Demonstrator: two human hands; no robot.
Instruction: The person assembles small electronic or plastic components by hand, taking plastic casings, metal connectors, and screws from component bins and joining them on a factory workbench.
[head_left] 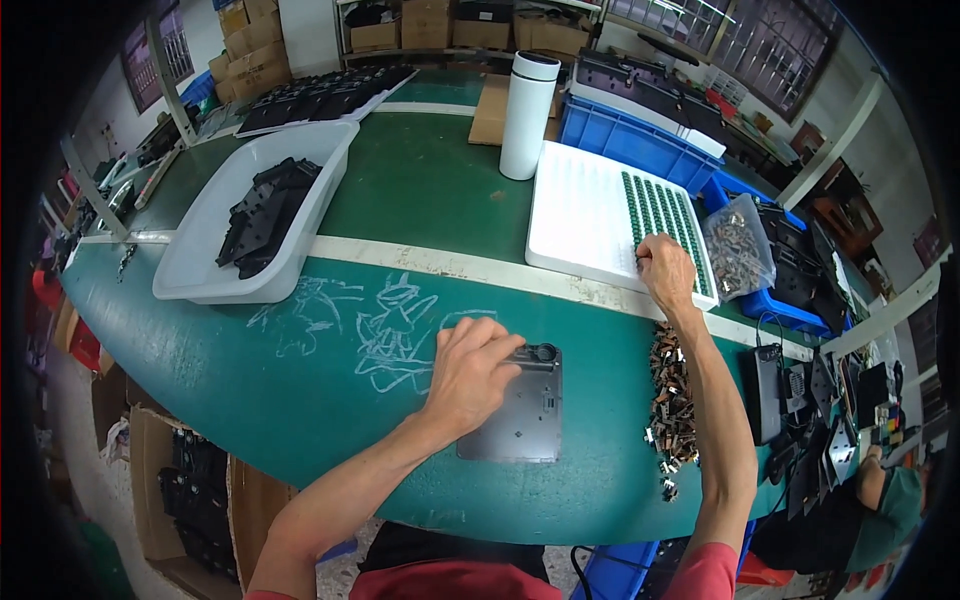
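A dark grey flat plastic panel (515,425) lies on the green table in front of me, with a round recess in its far right corner. My left hand (468,370) is closed at the panel's far left part, its fingers bent over the far edge. Farther right, my right hand (664,268) reaches to a white tray (575,215) and pinches at its near side. Rows of small green circuit boards (665,205) fill the tray's right part. The right fingertips touch the left rows; whatever is between them is hidden.
Small brown-and-metal parts (672,400) are heaped beside my right forearm. A bag of similar parts (738,250) leans by blue bins (640,130). A white bottle (530,115) stands behind the tray. At left is a white tub (185,270) of black parts. A person (885,510) sits at right.
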